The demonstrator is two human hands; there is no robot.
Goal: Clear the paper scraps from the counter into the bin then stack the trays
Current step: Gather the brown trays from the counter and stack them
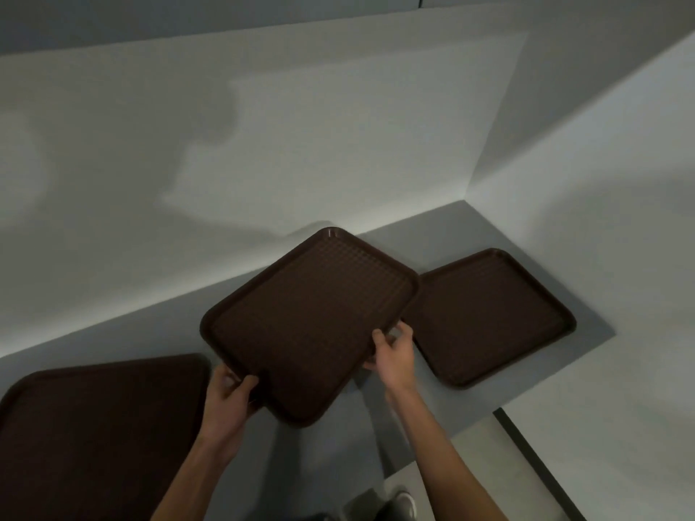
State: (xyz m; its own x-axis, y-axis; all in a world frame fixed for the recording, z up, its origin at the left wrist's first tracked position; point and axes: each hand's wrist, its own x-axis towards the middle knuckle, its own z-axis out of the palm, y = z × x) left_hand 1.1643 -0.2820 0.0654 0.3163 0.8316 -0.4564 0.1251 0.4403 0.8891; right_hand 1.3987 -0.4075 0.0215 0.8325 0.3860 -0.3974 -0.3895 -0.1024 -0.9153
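Three dark brown trays are in view on a grey counter (470,227). The middle tray (308,317) is lifted and tilted above the counter. My left hand (229,396) grips its near left edge, thumb on top. My right hand (395,355) grips its near right edge. Its right corner overlaps the right tray (489,317), which lies flat near the counter's corner. The left tray (97,438) lies flat at the lower left, partly cut off by the frame. No paper scraps or bin are visible.
A white wall (263,144) runs behind the counter and a side wall (601,163) closes it on the right. The counter's front edge drops off at the lower right, where floor and a shoe (404,505) show.
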